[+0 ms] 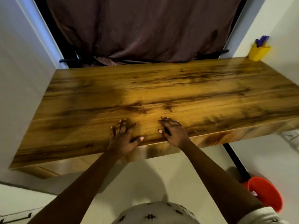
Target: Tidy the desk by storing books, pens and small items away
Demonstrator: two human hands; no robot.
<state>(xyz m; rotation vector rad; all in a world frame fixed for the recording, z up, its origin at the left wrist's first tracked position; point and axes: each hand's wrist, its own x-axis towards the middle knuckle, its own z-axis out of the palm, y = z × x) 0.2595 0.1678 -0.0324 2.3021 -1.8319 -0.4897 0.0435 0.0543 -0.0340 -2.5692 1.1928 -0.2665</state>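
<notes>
The wooden desk [161,88] fills the middle of the view. My left hand [123,138] lies flat on its front edge, fingers spread, holding nothing. My right hand [173,131] rests palm down just to the right of it, also with nothing in it. A yellow pen holder [258,52] stands at the desk's far right corner against the wall, with purple pens [262,40] sticking out of it. No books or small items show on the desk surface.
A dark curtain [142,26] hangs behind the desk. White walls close in on both sides. An orange bucket [265,194] sits on the pale floor at the lower right, below the desk's right end.
</notes>
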